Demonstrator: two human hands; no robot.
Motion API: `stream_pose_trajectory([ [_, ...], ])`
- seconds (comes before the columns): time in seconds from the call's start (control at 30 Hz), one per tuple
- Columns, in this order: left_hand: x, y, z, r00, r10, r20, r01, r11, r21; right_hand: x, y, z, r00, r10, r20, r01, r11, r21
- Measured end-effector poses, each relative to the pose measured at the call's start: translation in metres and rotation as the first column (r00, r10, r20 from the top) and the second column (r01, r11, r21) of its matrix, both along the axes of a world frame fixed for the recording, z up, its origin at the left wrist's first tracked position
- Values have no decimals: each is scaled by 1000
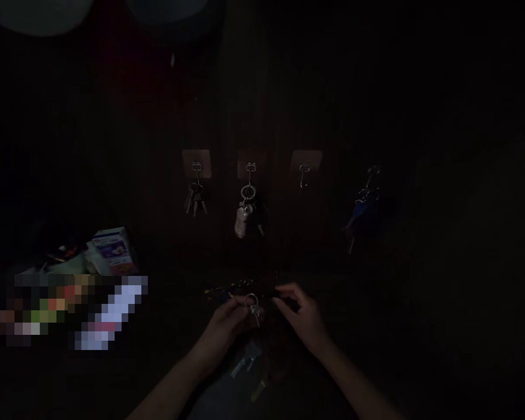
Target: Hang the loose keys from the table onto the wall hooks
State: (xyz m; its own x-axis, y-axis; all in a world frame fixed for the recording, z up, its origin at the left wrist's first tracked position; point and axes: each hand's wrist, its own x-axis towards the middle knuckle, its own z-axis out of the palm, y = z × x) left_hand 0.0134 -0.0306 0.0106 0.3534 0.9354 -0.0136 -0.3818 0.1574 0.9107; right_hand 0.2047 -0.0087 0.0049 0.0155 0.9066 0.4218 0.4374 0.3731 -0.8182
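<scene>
The scene is very dark. My left hand [226,322] pinches a metal key ring [251,303] with a key hanging from it. My right hand [301,315] is just to the right of the ring, fingers curled around something dark that I cannot make out. Below my hands lie more keys [246,359] on a dark surface. On the wall ahead are three square adhesive hooks: the left hook [196,165] carries a key bunch [195,198], the middle hook [250,168] carries keys with a pale fob [241,220], and the right hook [305,169] hangs bare.
Further right on the wall hangs a bunch with a blue tag [362,213]. A small printed box [114,249] and blurred clutter sit at the left. A pale rounded shape [35,14] shows at the top left.
</scene>
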Motion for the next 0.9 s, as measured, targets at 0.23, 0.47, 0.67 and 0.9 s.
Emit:
stream_pose_trajectory([
  [0.23, -5, 3, -3, 991, -24, 131, 40, 991, -127, -1, -1, 1, 1000, -4, -28, 4, 1000, -14],
  [0.47, -5, 3, -7, 992, -10, 128, 34, 981, -190, 0, -2, 0, 999, 5, -35, -5, 1000, 3],
  [0.67, -1, 2, -6, 994, 57, -91, -63, 996, -58, 2, -4, 0, 998, 28, -57, -26, 999, 25],
  [0.9, 6, -6, 1, 952, 39, -305, -30, 999, 34, -2, -12, 11, 972, 93, -217, -93, 996, 6],
])
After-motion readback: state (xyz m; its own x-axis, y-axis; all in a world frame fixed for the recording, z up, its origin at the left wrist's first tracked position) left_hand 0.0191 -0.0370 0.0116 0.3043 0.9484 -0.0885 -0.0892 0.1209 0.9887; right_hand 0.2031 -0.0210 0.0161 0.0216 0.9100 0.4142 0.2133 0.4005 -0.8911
